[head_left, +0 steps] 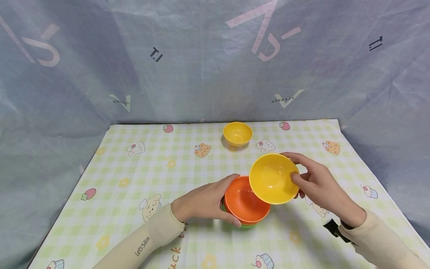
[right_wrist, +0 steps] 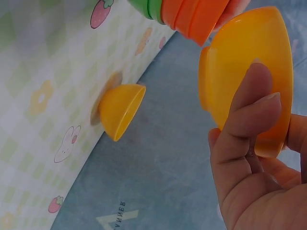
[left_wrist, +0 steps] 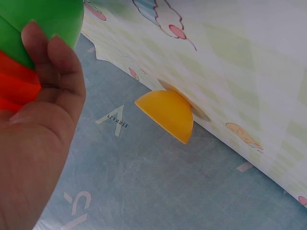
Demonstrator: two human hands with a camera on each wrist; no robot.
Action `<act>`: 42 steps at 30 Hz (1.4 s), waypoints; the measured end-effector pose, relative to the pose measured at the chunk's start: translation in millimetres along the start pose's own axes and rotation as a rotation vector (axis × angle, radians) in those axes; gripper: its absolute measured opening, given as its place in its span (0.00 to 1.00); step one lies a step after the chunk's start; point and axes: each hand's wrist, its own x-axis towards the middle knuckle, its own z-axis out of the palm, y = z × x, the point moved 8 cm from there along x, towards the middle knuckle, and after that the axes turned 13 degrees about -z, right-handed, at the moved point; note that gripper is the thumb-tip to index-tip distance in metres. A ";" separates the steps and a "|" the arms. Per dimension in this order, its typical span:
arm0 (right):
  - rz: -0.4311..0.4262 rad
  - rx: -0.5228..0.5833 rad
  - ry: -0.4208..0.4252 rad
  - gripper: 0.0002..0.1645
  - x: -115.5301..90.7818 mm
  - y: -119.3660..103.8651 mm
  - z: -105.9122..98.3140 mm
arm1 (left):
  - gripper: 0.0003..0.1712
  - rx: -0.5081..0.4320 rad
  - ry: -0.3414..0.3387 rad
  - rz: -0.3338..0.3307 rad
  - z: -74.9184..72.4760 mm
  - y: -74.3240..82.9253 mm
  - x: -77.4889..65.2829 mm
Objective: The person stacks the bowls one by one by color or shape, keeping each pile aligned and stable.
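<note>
My right hand point(head_left: 315, 183) grips a yellow bowl point(head_left: 273, 180) by its right side, thumb inside and fingers against its outer wall. The bowl is tilted, and its left edge overlaps the stack in the head view. My left hand point(head_left: 209, 200) holds that stack of nested bowls, with fingers and thumb spread round its left side. An orange bowl point(head_left: 246, 200) is uppermost, with more orange under it and green bowls point(right_wrist: 152, 8) at the bottom. In the left wrist view, two fingertips press the green wall point(left_wrist: 53, 17).
A second yellow bowl point(head_left: 237, 134) stands upright near the table's far edge, beyond the stack. A checked cloth point(head_left: 134, 224) with cartoon animals, fruit and flowers covers the table. Grey-blue fabric point(head_left: 201, 74) hangs behind it and at both sides.
</note>
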 end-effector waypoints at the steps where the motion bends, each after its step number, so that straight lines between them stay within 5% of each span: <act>1: -0.004 0.005 -0.001 0.30 0.4 -0.2 0.7 | 0.59 0.003 0.002 0.000 0.1 -0.2 0.0; 7: -0.030 0.021 -0.015 0.31 3.8 -3.5 7.0 | 0.59 0.010 0.006 0.009 0.1 0.3 0.1; 17: -0.093 0.037 -0.048 0.28 17.4 -42.6 17.4 | 0.59 0.041 0.017 -0.017 -0.4 -0.8 0.9; 42: -0.199 -0.070 -0.090 0.27 24.2 -55.1 40.2 | 0.60 -0.007 0.003 0.004 -0.8 -1.9 1.7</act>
